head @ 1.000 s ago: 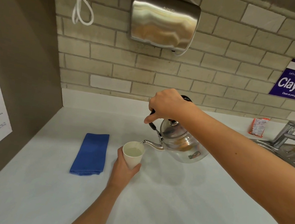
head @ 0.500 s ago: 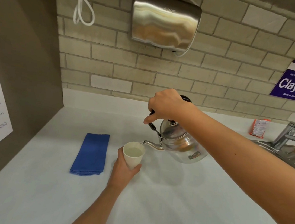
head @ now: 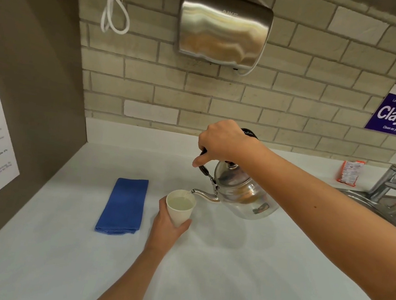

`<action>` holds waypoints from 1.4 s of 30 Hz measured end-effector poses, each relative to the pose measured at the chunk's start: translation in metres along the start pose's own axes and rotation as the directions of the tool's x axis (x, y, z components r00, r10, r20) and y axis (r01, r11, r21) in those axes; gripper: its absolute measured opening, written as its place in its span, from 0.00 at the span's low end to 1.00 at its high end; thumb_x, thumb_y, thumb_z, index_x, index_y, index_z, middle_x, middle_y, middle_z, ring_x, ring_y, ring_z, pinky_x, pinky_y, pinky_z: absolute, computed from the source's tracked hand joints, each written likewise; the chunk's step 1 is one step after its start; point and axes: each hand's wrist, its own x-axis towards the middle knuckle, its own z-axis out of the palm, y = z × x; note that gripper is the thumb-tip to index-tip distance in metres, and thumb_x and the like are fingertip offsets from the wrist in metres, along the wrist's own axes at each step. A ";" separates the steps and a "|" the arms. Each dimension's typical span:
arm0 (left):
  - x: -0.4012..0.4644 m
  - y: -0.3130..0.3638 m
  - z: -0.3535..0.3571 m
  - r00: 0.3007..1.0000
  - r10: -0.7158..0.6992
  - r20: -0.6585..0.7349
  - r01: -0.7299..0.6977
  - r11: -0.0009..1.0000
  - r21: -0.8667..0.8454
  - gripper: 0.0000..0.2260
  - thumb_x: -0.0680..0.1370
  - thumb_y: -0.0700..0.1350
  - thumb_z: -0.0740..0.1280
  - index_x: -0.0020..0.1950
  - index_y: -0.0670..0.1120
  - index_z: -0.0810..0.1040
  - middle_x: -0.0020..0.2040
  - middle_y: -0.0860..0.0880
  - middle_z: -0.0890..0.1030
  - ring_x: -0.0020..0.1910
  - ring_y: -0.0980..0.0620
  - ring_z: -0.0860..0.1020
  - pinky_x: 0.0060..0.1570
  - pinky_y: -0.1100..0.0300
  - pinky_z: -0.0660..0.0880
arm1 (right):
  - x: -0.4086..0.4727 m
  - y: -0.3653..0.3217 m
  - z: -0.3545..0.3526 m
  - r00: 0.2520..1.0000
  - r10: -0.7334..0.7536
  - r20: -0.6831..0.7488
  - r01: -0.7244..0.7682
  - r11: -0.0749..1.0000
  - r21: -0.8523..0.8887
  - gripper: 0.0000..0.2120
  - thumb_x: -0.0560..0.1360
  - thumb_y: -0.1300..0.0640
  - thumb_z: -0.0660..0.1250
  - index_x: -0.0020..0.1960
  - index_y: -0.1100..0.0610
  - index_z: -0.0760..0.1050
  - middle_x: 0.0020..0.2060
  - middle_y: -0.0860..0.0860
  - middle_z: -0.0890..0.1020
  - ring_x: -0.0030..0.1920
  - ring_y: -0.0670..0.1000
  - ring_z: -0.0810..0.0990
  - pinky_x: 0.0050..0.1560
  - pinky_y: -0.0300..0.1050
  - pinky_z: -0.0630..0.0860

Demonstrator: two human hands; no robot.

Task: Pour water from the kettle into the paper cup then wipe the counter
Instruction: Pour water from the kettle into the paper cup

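Note:
A shiny steel kettle [head: 243,194] hangs tilted to the left above the white counter [head: 228,264], its spout over the rim of a white paper cup [head: 180,209]. Water runs from the spout into the cup, which holds water nearly to the brim. My right hand [head: 222,141] grips the kettle's black handle from above. My left hand [head: 167,227] wraps around the cup's lower part and holds it slightly tilted. A folded blue cloth [head: 122,205] lies flat on the counter just left of the cup.
A steel hand dryer [head: 223,27] hangs on the brick wall above the kettle. A sink [head: 394,211] with a tap [head: 390,184] is at the right, with an orange packet [head: 350,172] behind it. A brown side panel [head: 32,81] closes off the left.
The pouring goes on with both hands almost still. The water level in the cup has risen slightly.

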 end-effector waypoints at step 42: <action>-0.001 0.002 -0.001 1.000 -0.017 -0.002 0.017 1.000 0.021 0.36 0.64 0.48 0.77 0.65 0.52 0.58 0.59 0.47 0.74 0.52 0.51 0.73 0.49 0.58 0.73 | 0.000 -0.001 -0.011 0.997 -0.036 0.061 0.036 0.999 -0.003 0.29 0.71 0.32 0.59 0.49 0.58 0.80 0.27 0.47 0.70 0.37 0.52 0.74 0.27 0.39 0.59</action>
